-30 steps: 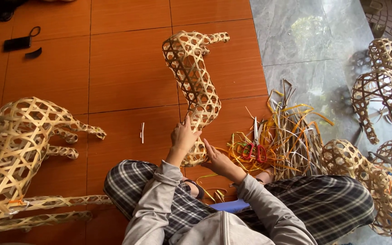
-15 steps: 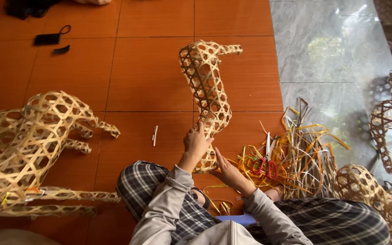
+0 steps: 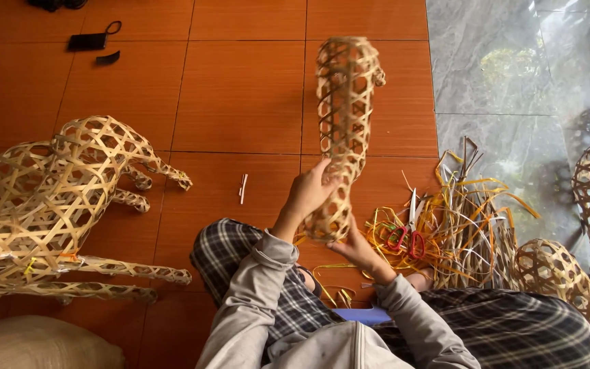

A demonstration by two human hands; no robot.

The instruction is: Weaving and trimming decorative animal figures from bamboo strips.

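Both hands close on the lower end of a long woven bamboo piece [image 3: 342,130], an open lattice tube that stands nearly upright over the orange tiled floor [image 3: 240,96]. The left hand [image 3: 311,193] wraps its fingers around the left side of the piece near the bottom, wrist bent, the grey sleeve [image 3: 254,287] running down and back toward the body. The right hand [image 3: 358,247] sits just under the piece's bottom end, palm up, fingers touching its underside; how tightly it holds cannot be told. The top of the piece curves slightly to the right.

Right of the piece, a loose heap of bamboo strips [image 3: 466,219] lies on the floor, with red-handled scissors [image 3: 408,236] at its near edge. Further right of the piece lie more woven shapes [image 3: 561,273]. Just left of the piece lies a small white stick [image 3: 243,188]. Well left of it lies a woven animal figure [image 3: 63,198] on its side. Below the piece are the person's checked trousers [image 3: 513,328].
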